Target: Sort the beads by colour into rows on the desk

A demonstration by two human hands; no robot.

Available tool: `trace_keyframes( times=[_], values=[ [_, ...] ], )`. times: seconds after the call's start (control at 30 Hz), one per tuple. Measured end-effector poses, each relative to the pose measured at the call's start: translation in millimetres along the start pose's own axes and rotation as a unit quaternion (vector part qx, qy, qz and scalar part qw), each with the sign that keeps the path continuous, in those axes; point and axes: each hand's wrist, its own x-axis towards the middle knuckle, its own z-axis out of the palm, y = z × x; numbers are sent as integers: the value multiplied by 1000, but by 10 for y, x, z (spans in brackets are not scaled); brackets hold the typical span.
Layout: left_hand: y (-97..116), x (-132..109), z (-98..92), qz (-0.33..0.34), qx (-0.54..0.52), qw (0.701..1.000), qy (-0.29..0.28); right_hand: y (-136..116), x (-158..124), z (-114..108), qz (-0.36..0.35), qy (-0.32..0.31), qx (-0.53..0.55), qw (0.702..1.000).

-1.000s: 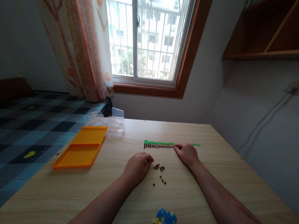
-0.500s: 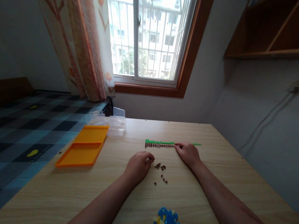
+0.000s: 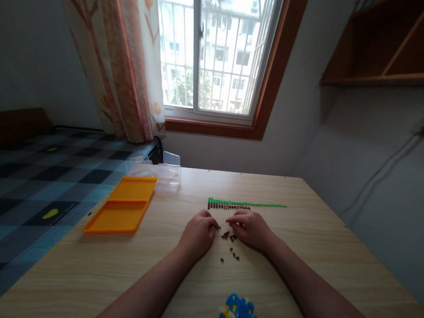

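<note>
My left hand (image 3: pixel 198 233) rests on the table with thumb and forefinger pinched on a small brown brick (image 3: pixel 219 227). Facing it from the right, my right hand (image 3: pixel 253 229) hovers low with fingertips slightly apart; I see nothing between them. Just below those fingers lies a loose cluster of small brown bricks (image 3: pixel 225 235), with several more scattered nearer to me. Beyond both hands runs a row of brown bricks (image 3: pixel 222 206), laid side by side. A longer row of green bricks (image 3: pixel 226 202) lies right behind it, stretching further right.
A shallow orange tray (image 3: pixel 118 216) with a divider lies at the left. Behind it stand clear plastic boxes (image 3: pixel 169 176) by the table's far edge. A pile of blue and yellow pieces (image 3: pixel 238 315) sits close to me. A checkered bed (image 3: pixel 18 201) adjoins the left side.
My right hand has drawn back from the end of the brown row, moving left and nearer to my left hand. The green row's right part is now uncovered. My left hand stays almost in place.
</note>
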Motion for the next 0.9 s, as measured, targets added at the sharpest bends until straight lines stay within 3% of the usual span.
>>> trace_keyframes(
  times=[0.67,0.9],
  values=[
    [-36,-8,34,26,20,999,-5,-135,99,122,64,-25,0,998],
    [-46,14,24,18,-14,1000,3,99,92,61,109,60,61,990]
  ],
)
